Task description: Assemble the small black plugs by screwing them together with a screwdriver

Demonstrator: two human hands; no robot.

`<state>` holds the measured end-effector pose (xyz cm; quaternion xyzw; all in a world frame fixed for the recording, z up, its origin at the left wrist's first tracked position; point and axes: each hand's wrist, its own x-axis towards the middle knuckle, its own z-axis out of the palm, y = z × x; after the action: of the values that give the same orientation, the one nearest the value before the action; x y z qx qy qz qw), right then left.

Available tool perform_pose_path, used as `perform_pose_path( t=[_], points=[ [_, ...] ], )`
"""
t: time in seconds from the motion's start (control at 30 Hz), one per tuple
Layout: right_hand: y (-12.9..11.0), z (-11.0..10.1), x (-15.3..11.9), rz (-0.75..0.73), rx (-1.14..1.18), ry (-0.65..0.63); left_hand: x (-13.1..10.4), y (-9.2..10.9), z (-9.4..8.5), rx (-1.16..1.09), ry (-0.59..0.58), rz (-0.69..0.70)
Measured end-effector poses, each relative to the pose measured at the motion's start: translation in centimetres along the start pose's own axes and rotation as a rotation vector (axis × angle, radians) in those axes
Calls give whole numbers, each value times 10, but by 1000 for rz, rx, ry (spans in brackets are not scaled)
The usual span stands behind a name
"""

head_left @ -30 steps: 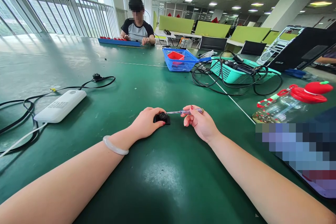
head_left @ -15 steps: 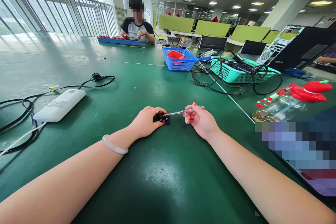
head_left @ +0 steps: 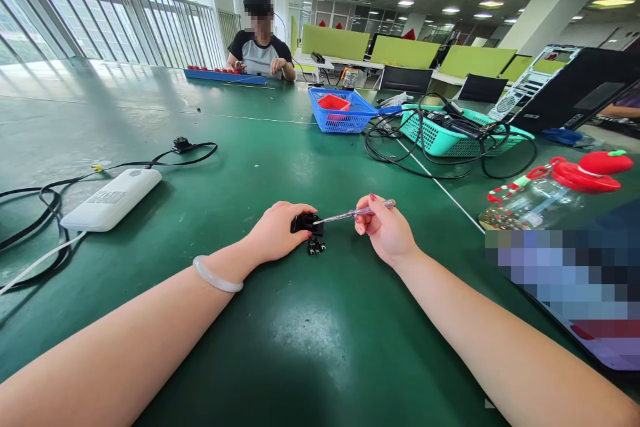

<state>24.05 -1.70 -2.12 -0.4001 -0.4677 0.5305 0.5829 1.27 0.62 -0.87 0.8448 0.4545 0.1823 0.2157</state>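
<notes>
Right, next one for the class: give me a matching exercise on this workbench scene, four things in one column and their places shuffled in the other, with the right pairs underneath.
Things:
1. Screwdriver
2. Small red container
3. Black part
4. White oblong device

Places:
A. In the blue basket
B. On the green table, towards its left side
C. Held by the left hand
D. Held by the right hand

Right pairs: 1-D, 2-A, 3-C, 4-B
</notes>
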Motion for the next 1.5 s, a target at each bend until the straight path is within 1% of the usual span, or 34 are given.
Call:
perform_pose_path(
  t=[0.13,0.23,0.3,0.37,0.43,0.5,0.6,0.77,0.97,1.07,1.2,1.27,1.43,1.5],
  points=[
    [-4,3,-8,-191,-164,28,0,-1,1,3,9,1],
    [-8,7,-17,-329,-363,67,0,-1,2,9,22,6],
    [-10,9,-22,-399,-485,63,0,0,2,14,21,9],
    [-10,11,-24,-432,-578,31,0,0,2,19,11,17],
    [-10,12,-25,-428,-641,-9,0,1,2,22,-1,28],
    [-10,12,-24,-400,-657,-31,0,1,1,22,-9,31],
    [-10,13,-23,-358,-638,-19,0,1,1,18,-17,19],
    [-9,13,-22,-364,-633,6,0,2,0,19,-20,25],
    [-6,13,-19,-281,-667,-40,0,0,1,23,-27,50],
    [-7,13,-21,-318,-698,-15,0,-1,2,18,-32,62],
    [-11,12,-25,-431,-654,53,0,-1,3,19,-30,43],
    [-13,11,-27,-449,-642,27,0,-1,4,20,-25,37],
    [-15,14,-27,-416,-700,-115,0,-2,3,4,-21,37],
    [-14,14,-26,-403,-708,-113,0,-2,3,-6,-21,25]
  ],
)
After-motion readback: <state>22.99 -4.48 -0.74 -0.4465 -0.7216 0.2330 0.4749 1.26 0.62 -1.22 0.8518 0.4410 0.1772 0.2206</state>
